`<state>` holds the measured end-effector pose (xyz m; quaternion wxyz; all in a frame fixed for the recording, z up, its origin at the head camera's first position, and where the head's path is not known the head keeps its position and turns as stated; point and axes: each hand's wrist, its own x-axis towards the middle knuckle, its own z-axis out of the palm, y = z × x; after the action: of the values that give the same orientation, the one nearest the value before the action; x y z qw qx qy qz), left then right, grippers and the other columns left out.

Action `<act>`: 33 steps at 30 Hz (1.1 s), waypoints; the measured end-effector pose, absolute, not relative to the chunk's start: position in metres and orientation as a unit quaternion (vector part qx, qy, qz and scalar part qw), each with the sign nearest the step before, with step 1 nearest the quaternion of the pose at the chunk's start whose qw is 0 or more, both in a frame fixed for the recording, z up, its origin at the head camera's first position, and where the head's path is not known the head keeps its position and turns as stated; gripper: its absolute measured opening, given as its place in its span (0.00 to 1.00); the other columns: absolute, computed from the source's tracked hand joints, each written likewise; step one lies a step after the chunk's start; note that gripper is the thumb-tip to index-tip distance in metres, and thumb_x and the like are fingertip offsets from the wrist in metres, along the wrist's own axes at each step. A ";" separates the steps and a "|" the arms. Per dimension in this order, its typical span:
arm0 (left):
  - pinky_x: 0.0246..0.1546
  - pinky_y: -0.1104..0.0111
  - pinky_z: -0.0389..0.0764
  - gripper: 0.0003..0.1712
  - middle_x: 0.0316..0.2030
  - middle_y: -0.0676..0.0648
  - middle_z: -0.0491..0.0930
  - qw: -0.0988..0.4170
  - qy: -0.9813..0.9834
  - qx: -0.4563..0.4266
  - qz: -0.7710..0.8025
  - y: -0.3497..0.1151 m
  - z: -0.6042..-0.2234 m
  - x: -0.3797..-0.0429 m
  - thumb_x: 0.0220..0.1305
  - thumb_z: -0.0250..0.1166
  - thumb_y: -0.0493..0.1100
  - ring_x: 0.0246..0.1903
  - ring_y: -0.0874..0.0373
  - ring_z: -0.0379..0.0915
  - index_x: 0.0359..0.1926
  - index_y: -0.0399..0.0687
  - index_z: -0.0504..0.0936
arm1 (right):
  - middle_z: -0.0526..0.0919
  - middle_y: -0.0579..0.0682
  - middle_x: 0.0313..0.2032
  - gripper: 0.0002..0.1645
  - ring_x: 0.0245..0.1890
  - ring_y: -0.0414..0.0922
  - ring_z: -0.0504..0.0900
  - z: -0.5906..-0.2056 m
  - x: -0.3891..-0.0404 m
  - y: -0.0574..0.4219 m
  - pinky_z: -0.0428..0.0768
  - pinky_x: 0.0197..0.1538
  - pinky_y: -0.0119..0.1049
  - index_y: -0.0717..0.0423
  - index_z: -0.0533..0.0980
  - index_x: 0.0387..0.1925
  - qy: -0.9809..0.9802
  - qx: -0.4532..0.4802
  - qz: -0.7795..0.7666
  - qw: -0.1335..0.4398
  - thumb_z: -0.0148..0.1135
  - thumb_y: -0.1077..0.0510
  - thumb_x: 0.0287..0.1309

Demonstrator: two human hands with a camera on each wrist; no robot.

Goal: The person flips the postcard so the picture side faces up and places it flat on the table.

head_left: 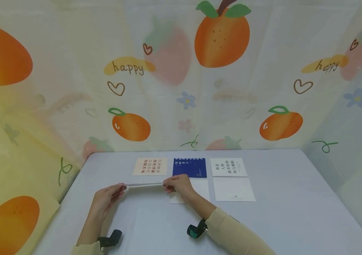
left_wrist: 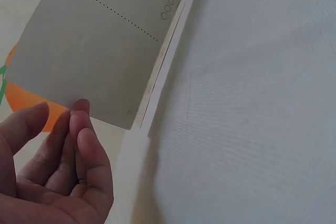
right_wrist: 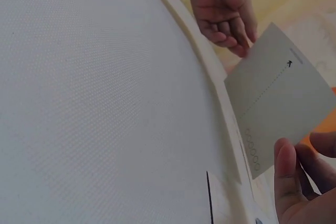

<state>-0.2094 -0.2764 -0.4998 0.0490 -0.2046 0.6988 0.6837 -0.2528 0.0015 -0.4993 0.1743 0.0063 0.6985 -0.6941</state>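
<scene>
A postcard (head_left: 145, 184) shows edge-on between my two hands in the head view. Both wrist views show its pale back, printed with a dotted line, a small dark mark and a row of small circles. At its left end, my left hand (head_left: 105, 200) holds the short edge with its fingertips (left_wrist: 80, 109). My right hand (head_left: 182, 186) pinches the opposite end, one finger (right_wrist: 285, 156) lying over the card's edge. Under and behind the right hand lies a white card (head_left: 201, 187), partly hidden. Just beyond it is a blue card (head_left: 189, 168) with white writing.
A cream card (head_left: 150, 166) with reddish-brown writing lies left of the blue one. To its right sit a white card (head_left: 228, 167) with black writing and a blank-looking white card (head_left: 234, 187). A fruit-printed curtain (head_left: 168, 106) rises behind the white table (head_left: 289, 198).
</scene>
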 end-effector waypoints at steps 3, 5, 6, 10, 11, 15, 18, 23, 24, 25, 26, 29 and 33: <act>0.43 0.76 0.82 0.30 0.34 0.57 0.86 0.044 0.695 -0.207 0.687 -0.276 -0.501 -0.210 0.68 0.62 0.47 0.39 0.64 0.83 0.62 0.29 0.71 | 0.87 0.64 0.35 0.10 0.23 0.38 0.84 -0.500 -0.252 0.001 0.84 0.32 0.31 0.70 0.83 0.37 0.697 0.011 -0.695 0.176 0.65 0.65 0.56; 0.43 0.75 0.82 0.29 0.35 0.56 0.85 0.041 0.697 -0.209 0.685 -0.276 -0.502 -0.210 0.68 0.62 0.46 0.39 0.64 0.82 0.62 0.29 0.72 | 0.87 0.64 0.34 0.09 0.23 0.39 0.84 -0.501 -0.252 0.001 0.84 0.32 0.31 0.70 0.83 0.37 0.698 0.013 -0.694 0.175 0.65 0.66 0.55; 0.43 0.75 0.82 0.29 0.35 0.56 0.85 0.042 0.700 -0.212 0.681 -0.276 -0.502 -0.210 0.67 0.62 0.46 0.38 0.63 0.82 0.62 0.29 0.72 | 0.87 0.64 0.33 0.09 0.23 0.39 0.84 -0.501 -0.252 0.001 0.84 0.32 0.32 0.70 0.83 0.36 0.699 0.013 -0.694 0.174 0.65 0.66 0.55; 0.40 0.76 0.81 0.29 0.34 0.56 0.83 0.042 0.714 -0.227 0.661 -0.274 -0.504 -0.210 0.66 0.64 0.47 0.36 0.63 0.79 0.60 0.31 0.74 | 0.88 0.60 0.30 0.08 0.22 0.39 0.84 -0.502 -0.251 0.000 0.85 0.33 0.35 0.70 0.83 0.36 0.703 0.014 -0.691 0.168 0.66 0.68 0.53; 0.39 0.76 0.81 0.30 0.33 0.56 0.83 0.041 0.717 -0.230 0.656 -0.274 -0.504 -0.210 0.65 0.65 0.48 0.35 0.64 0.78 0.60 0.31 0.74 | 0.88 0.59 0.30 0.08 0.22 0.39 0.84 -0.502 -0.251 0.000 0.85 0.33 0.36 0.70 0.83 0.36 0.703 0.014 -0.691 0.167 0.66 0.68 0.53; 0.37 0.78 0.80 0.30 0.35 0.56 0.85 0.037 0.739 -0.232 0.632 -0.272 -0.508 -0.210 0.64 0.66 0.50 0.34 0.67 0.77 0.59 0.32 0.75 | 0.88 0.60 0.30 0.09 0.20 0.38 0.82 -0.502 -0.249 -0.001 0.85 0.34 0.38 0.71 0.83 0.36 0.701 0.008 -0.694 0.164 0.66 0.69 0.52; 0.37 0.79 0.79 0.30 0.40 0.50 0.86 0.032 0.762 -0.229 0.605 -0.270 -0.512 -0.210 0.64 0.66 0.51 0.35 0.68 0.78 0.58 0.32 0.76 | 0.87 0.63 0.30 0.09 0.18 0.38 0.80 -0.496 -0.245 0.000 0.86 0.34 0.40 0.74 0.82 0.37 0.701 0.001 -0.694 0.163 0.64 0.71 0.52; 0.35 0.80 0.78 0.26 0.48 0.40 0.84 0.016 0.797 -0.224 0.561 -0.268 -0.516 -0.211 0.66 0.63 0.49 0.36 0.66 0.78 0.56 0.33 0.78 | 0.86 0.61 0.28 0.12 0.19 0.38 0.80 -0.492 -0.242 -0.002 0.85 0.31 0.37 0.76 0.79 0.41 0.703 -0.002 -0.693 0.158 0.62 0.73 0.52; 0.35 0.80 0.78 0.24 0.48 0.39 0.84 0.013 0.802 -0.222 0.554 -0.268 -0.516 -0.212 0.67 0.63 0.48 0.36 0.65 0.78 0.55 0.33 0.79 | 0.86 0.59 0.27 0.13 0.18 0.38 0.80 -0.496 -0.243 -0.003 0.84 0.30 0.35 0.76 0.79 0.41 0.703 0.000 -0.694 0.158 0.63 0.72 0.52; 0.36 0.80 0.78 0.23 0.49 0.38 0.83 0.011 0.807 -0.220 0.548 -0.268 -0.516 -0.212 0.67 0.62 0.47 0.37 0.65 0.78 0.55 0.33 0.79 | 0.86 0.58 0.26 0.13 0.18 0.38 0.79 -0.500 -0.245 -0.004 0.84 0.29 0.34 0.75 0.79 0.42 0.702 0.001 -0.695 0.156 0.63 0.72 0.52; 0.35 0.79 0.78 0.22 0.50 0.37 0.83 0.009 0.813 -0.218 0.540 -0.268 -0.516 -0.212 0.68 0.61 0.46 0.37 0.65 0.78 0.55 0.33 0.79 | 0.86 0.57 0.26 0.14 0.18 0.38 0.79 -0.506 -0.248 -0.005 0.83 0.28 0.33 0.74 0.79 0.42 0.703 0.002 -0.694 0.155 0.63 0.72 0.52; 0.35 0.79 0.78 0.20 0.53 0.34 0.81 0.005 0.827 -0.213 0.521 -0.267 -0.516 -0.214 0.68 0.60 0.44 0.39 0.62 0.79 0.54 0.33 0.80 | 0.86 0.56 0.26 0.14 0.17 0.37 0.79 -0.513 -0.251 -0.007 0.82 0.26 0.31 0.73 0.79 0.42 0.705 0.007 -0.692 0.153 0.64 0.71 0.51; 0.34 0.77 0.76 0.19 0.52 0.33 0.80 0.011 0.843 -0.203 0.499 -0.267 -0.516 -0.216 0.68 0.61 0.42 0.41 0.57 0.78 0.53 0.33 0.80 | 0.86 0.57 0.26 0.14 0.17 0.37 0.79 -0.516 -0.252 -0.009 0.82 0.26 0.30 0.72 0.80 0.41 0.712 0.010 -0.685 0.152 0.64 0.71 0.51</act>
<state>-0.2165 -0.2671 -0.5156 0.0107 -0.2029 0.8427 0.4986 -0.2521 -0.0085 -0.5160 0.1524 0.0096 0.7125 -0.6849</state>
